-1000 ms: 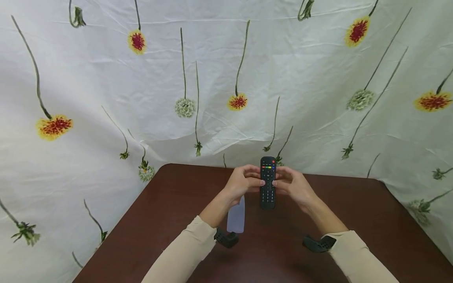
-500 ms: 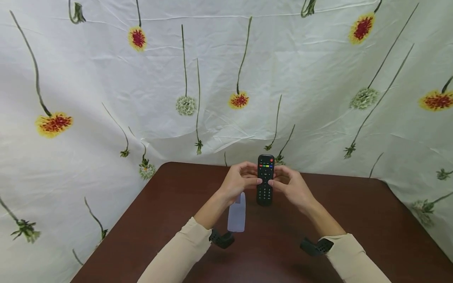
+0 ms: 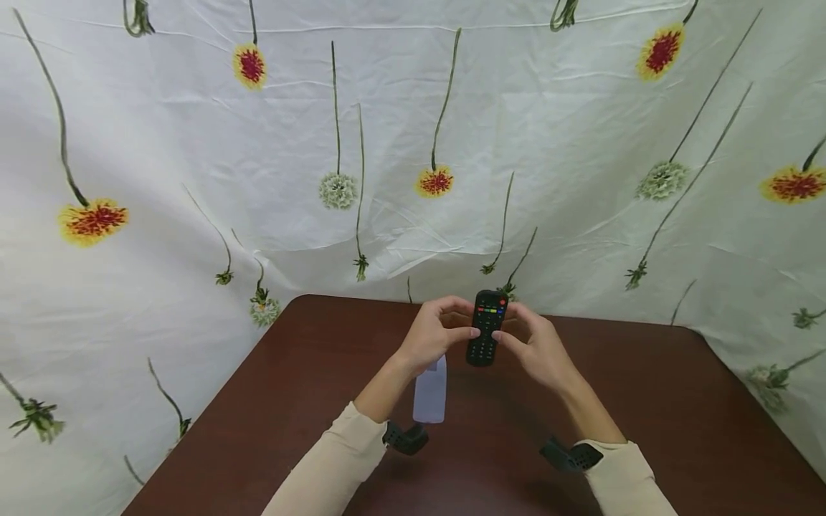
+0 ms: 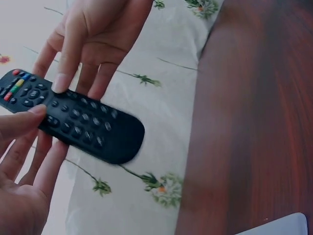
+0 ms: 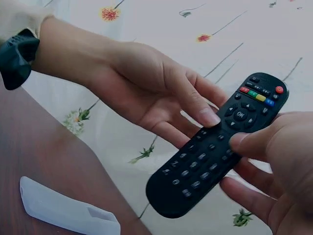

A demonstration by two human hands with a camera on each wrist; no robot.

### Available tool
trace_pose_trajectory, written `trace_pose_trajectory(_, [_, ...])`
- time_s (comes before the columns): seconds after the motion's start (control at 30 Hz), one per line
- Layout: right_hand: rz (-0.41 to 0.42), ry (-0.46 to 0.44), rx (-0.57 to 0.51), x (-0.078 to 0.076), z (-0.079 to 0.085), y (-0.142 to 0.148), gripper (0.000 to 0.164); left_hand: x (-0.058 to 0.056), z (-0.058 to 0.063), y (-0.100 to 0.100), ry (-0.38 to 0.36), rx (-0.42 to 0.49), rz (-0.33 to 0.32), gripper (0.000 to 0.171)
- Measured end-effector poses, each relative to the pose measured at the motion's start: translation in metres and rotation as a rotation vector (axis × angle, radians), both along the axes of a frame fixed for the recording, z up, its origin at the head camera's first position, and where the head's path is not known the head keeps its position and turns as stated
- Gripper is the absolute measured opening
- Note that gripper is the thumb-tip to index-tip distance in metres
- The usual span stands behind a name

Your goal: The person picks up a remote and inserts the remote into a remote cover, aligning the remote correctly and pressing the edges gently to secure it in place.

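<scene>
A black remote control (image 3: 487,328) with coloured buttons near its top is held up over the table, its button side facing the head camera. My left hand (image 3: 431,331) grips one long edge, thumb on the front and fingers behind. On the opposite edge my right hand (image 3: 537,351) holds it the same way, its thumb (image 5: 239,142) pressed on the face below the OK ring. Both thumbs lie near mid-length in the right wrist view. Below my left hand, a flat, whitish, translucent cover (image 5: 68,208) with a rectangular cut-out near one end lies on the table, partly hidden in the head view.
The dark reddish-brown table (image 3: 310,373) has rounded far corners. Behind it hangs a white cloth (image 3: 400,107) printed with flowers. Black bands with camera mounts are on both wrists, by the left cuff (image 3: 405,437) and the right cuff (image 3: 571,456).
The remote has gone from nearly straight up to tilted, its top leaning right, and looks shorter in the head view. Both hands still hold it; the cover stays on the table.
</scene>
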State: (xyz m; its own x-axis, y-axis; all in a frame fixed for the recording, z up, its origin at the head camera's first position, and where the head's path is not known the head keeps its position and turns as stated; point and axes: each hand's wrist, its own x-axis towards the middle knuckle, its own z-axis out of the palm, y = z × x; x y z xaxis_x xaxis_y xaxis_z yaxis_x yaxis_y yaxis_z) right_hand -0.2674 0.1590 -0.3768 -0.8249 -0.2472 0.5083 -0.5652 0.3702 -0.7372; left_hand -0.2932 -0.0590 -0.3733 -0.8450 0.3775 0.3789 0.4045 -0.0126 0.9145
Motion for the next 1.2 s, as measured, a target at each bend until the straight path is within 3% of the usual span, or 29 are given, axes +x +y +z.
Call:
trace_pose_trajectory(0.17, [-0.024, 0.162, 0.022, 0.004, -0.004, 0.0, 0.04, 0.005, 0.002, 0.0, 0.119, -0.063, 0.035, 0.028])
trace_pose_trajectory(0.4, [0.019, 0.389, -0.058, 0.005, -0.003, -0.009, 0.039, 0.013, 0.008, -0.003, 0.198, -0.006, 0.051, 0.025])
trace_pose_trajectory(0.53, [0.023, 0.505, -0.024, 0.01, 0.002, -0.013, 0.04, 0.02, 0.012, -0.005, 0.235, 0.027, 0.062, 0.024])
trace_pose_trajectory(0.67, [-0.002, 0.623, 0.019, 0.015, 0.004, -0.014, 0.04, 0.025, 0.015, -0.006, 0.292, 0.059, 0.028, 0.022])
trace_pose_trajectory(0.8, [-0.015, 0.728, 0.022, 0.015, 0.005, -0.014, 0.024, 0.028, 0.018, -0.005, 0.359, 0.062, 0.015, 0.02])
trace_pose_trajectory(0.87, [-0.021, 0.769, 0.023, 0.014, 0.005, -0.014, 0.019, 0.028, 0.018, -0.004, 0.38, 0.061, 0.023, 0.019])
trace_pose_trajectory(1.07, [-0.018, 0.825, 0.054, 0.013, 0.004, -0.014, 0.027, 0.029, 0.016, -0.003, 0.385, 0.078, 0.015, 0.018])
trace_pose_trajectory(1.2, [-0.064, 0.86, 0.09, 0.014, 0.002, -0.012, 0.028, 0.031, 0.016, -0.002, 0.367, 0.081, 0.021, 0.022])
